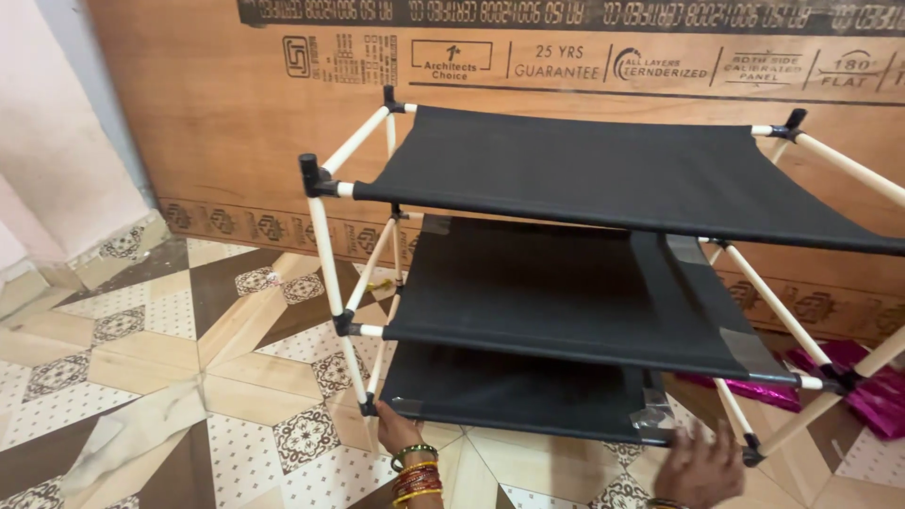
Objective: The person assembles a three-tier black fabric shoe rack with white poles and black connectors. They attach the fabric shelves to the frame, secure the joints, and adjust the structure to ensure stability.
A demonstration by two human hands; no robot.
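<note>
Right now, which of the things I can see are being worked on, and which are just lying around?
In hand:
- fabric shelf rack, three black tiers on cream poles
- left hand, at the rack's bottom front corner
- right hand, by the bottom front rail

Lying about:
- shiny pink wrapping on the floor behind the rack
- plywood sheet leaning on the wall
- patterned floor tiles
</note>
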